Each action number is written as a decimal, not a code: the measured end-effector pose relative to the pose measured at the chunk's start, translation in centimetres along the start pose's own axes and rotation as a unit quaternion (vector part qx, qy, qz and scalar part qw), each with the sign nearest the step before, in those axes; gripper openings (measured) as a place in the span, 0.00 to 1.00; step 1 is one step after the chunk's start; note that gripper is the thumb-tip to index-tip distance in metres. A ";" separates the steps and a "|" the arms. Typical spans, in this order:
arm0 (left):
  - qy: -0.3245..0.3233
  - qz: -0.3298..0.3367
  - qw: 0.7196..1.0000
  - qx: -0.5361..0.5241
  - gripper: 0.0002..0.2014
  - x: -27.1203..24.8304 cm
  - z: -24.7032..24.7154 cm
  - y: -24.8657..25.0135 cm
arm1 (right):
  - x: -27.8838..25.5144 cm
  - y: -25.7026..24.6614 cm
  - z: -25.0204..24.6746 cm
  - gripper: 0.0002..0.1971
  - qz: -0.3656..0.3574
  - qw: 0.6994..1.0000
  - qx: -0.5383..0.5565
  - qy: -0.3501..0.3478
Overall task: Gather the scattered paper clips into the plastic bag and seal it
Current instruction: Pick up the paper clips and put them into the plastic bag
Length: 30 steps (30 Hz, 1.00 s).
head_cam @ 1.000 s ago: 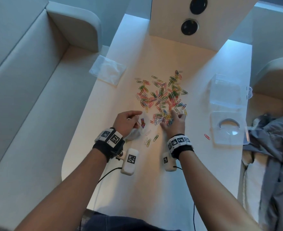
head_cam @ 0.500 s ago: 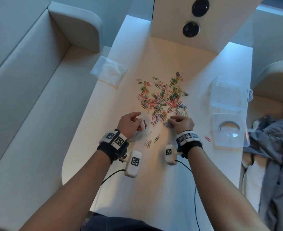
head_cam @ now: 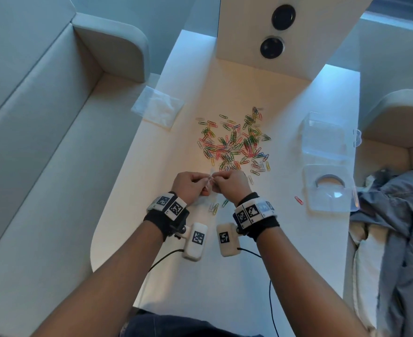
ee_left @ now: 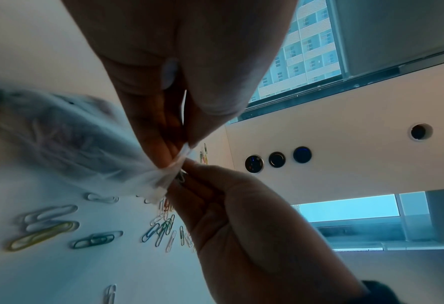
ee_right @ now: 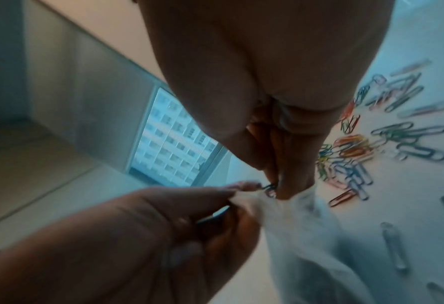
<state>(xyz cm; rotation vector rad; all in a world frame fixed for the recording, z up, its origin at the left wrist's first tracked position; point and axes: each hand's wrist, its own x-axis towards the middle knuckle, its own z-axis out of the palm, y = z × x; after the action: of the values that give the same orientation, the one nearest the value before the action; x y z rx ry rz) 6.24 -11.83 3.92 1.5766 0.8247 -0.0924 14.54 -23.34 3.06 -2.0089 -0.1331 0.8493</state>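
left hand (head_cam: 190,184) pinches the mouth of the plastic bag (ee_left: 67,144), thumb and fingers clamped on the rim. looks like that's to keep the opening up and steady so the other hand can feed it. right hand (head_cam: 229,184) is fingers-together on a small dark paper clip (ee_left: 180,178), tip of the clip right at the bag rim, touching or nearly, can't tell which.

bag hangs from the pinch just above the table (head_cam: 225,276), near edge of the scatter. its long axis runs from the pinched mouth back toward the left wrist, body sagging down and away, mouth facing the right hand. a few clips seem to be inside already, blurred through the film.

held clip: long axis roughly in line with the bag mouth, pointing in. reads as a one-at-a-time drop.

main paper clip pile (head_cam: 234,144) sits just beyond the hands, clips lying flat at all angles, no common direction. a few strays (head_cam: 215,207) lie under the wrists, one red clip (head_cam: 298,200) off to the right beside a clear plastic box (head_cam: 327,188).

judgement: early in the gathering, most clips not yet bagged, seal not yet done.
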 end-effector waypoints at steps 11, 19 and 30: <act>0.026 0.000 0.999 -0.023 0.08 -0.2 -1.7 -0.3 | -0.6 -0.1 -0.6 0.03 -0.215 0.966 -0.132 0.062; 0.059 -0.005 0.997 -0.048 0.07 1.0 -5.5 -0.5 | -2.6 9.2 -0.9 0.27 -0.338 0.783 -0.501 -0.147; 0.065 -0.023 0.995 -0.069 0.07 0.9 -5.7 -1.3 | 5.0 9.8 -4.1 0.34 -0.391 0.659 -0.630 -0.126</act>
<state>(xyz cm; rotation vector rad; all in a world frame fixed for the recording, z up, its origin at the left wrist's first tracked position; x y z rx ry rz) 3.88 -6.37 3.53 1.4446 0.9494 0.0344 18.63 -29.84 -5.82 -2.5317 -2.0914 0.3862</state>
